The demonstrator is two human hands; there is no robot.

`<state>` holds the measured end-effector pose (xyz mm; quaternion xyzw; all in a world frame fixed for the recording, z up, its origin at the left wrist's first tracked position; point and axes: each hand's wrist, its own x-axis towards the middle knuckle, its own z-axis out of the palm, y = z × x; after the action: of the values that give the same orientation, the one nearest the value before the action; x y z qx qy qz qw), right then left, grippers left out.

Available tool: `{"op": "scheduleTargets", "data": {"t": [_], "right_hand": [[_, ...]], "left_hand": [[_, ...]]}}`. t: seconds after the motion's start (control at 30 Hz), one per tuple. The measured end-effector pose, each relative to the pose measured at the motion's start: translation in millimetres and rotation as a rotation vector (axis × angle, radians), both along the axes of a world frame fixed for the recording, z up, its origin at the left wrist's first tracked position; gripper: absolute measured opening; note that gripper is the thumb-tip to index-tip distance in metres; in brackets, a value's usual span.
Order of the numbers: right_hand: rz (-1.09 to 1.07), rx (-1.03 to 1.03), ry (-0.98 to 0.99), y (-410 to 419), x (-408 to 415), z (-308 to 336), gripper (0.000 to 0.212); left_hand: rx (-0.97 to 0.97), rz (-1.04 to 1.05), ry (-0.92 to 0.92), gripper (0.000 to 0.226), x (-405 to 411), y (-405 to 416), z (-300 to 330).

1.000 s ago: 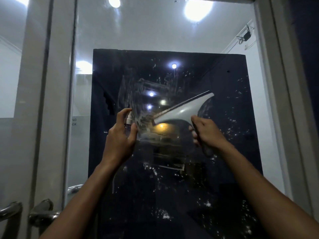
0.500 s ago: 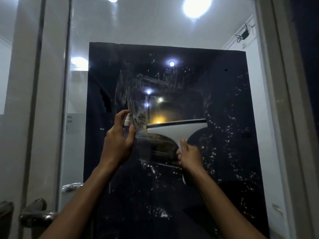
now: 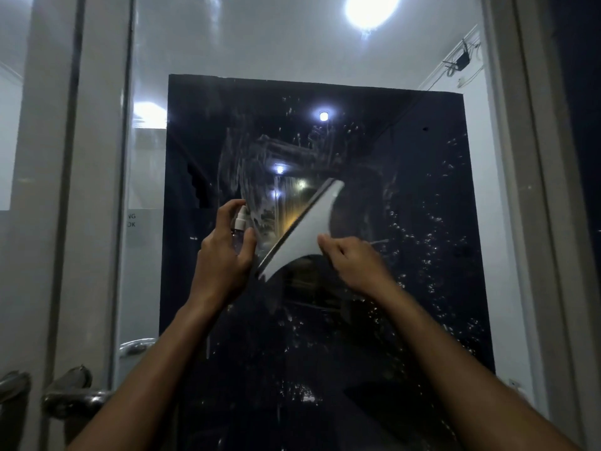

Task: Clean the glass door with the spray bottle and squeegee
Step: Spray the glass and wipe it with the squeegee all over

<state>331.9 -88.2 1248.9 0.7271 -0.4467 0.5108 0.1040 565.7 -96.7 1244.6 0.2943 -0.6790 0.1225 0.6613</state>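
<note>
The glass door (image 3: 422, 196) fills the view, dark in the middle, with droplets at right and wet smears near its centre. My left hand (image 3: 222, 258) grips a small clear spray bottle (image 3: 240, 221) with a white nozzle, forefinger on top, close to the glass. My right hand (image 3: 353, 263) holds the handle of a white squeegee (image 3: 305, 232). Its blade lies against the glass, tilted steeply, upper end to the right, lower end beside my left hand. The handle is hidden in my fist.
Metal door handles (image 3: 74, 395) stick out at the lower left beside the white door frame (image 3: 42, 190). Another white frame post (image 3: 527, 190) runs down the right side. Ceiling lights (image 3: 370, 8) reflect in the glass.
The squeegee blade has swung from level to a steep diagonal, and my right hand has moved up and right. My left hand with the bottle has stayed near the same spot.
</note>
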Motion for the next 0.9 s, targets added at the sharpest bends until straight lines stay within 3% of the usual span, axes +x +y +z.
{"op": "scheduleTargets", "data": {"t": [0.1, 0.23, 0.47, 0.6, 0.9], "right_hand": [[-0.132, 0.118, 0.335, -12.5, 2.1, 26.9, 0.061], [-0.242, 0.219, 0.44, -25.0, -31.6, 33.2, 0.06], [-0.283, 0.38, 0.42, -16.2, -116.6, 27.6, 0.074], [-0.375, 0.426, 0.355, -2.4, -153.8, 19.3, 0.067], [-0.332, 0.265, 0.224, 18.5, -163.3, 6.1, 0.063]], "left_hand": [[-0.005, 0.0, -0.004, 0.042, -0.9, -2.2, 1.0], [0.005, -0.002, -0.006, 0.042, -4.3, -9.9, -5.7], [0.036, 0.009, 0.017, 0.042, -8.2, -16.8, -12.5], [0.023, 0.003, 0.01, 0.042, -6.4, -9.6, -8.3], [0.023, -0.01, -0.009, 0.041, -25.3, 6.1, -2.2]]}}
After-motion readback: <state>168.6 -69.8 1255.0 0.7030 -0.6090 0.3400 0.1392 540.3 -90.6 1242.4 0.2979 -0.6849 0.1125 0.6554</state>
